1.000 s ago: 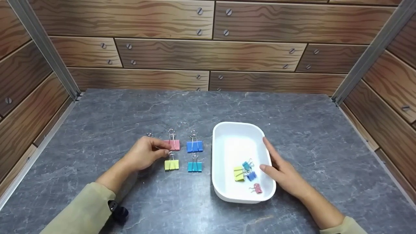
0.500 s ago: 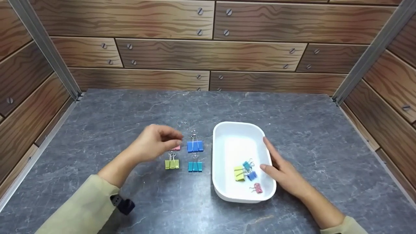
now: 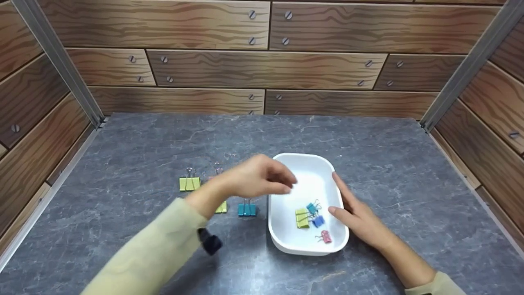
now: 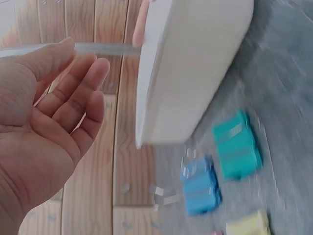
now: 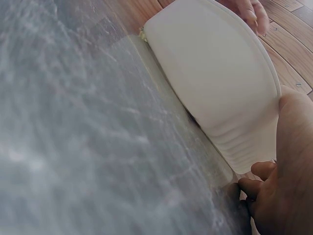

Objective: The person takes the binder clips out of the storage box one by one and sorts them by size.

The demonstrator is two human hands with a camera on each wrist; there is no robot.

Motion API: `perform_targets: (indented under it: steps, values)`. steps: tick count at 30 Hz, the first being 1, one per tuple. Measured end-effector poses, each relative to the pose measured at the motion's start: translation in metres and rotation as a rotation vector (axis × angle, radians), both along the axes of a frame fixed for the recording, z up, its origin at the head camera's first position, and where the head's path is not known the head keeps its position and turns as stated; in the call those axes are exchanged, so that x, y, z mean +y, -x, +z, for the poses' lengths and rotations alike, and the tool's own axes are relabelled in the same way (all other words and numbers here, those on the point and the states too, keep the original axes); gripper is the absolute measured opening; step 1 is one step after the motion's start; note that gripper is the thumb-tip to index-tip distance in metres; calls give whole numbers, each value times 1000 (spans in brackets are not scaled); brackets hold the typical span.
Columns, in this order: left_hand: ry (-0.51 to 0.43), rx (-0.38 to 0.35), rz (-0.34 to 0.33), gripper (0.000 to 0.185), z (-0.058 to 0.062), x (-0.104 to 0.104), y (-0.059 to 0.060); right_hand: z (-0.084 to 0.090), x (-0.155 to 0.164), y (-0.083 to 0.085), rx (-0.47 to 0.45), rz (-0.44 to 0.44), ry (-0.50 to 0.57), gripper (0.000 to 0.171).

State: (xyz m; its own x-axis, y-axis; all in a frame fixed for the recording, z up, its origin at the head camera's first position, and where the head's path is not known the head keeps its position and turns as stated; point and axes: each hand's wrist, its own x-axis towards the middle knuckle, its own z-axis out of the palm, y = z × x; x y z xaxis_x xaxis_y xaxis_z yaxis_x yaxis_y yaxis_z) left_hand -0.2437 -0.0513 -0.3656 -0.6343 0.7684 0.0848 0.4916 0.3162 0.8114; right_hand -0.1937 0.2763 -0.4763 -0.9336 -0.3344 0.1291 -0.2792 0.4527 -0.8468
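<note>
From the head view, my left hand (image 3: 262, 178) hovers over the white tray (image 3: 286, 162), its grasp hidden. My left wrist view shows those fingers (image 4: 73, 93) apart and bare; my right hand (image 3: 360, 219) rests flat against the tray, fingers straight.

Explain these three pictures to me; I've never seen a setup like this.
No machine here: a person wears three cameras. The wide picture comes from the head, the other two from the wrists. On the grey table stands a white tray with four small binder clips inside; more clips lie left of it. The left hand hovers at the tray's left rim, and its wrist view shows the palm empty. The right hand rests flat against the tray's right side.
</note>
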Motion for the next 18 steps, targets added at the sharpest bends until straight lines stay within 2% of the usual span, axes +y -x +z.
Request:
perform_targets:
  steps: [5,10,14,18]
  values:
    - [18,-78,-89,24,-10,28,8,1,1,1,4,19,9,82]
    - [65,-94,-154,27,-23,48,17,1,2,1,14,16,7,82]
    - [102,-126,-176,29,-34,57,21,-1,2,0,10,11,0,82]
    - [139,-138,-179,30,-39,61,23,0,1,0,6,9,-4,82]
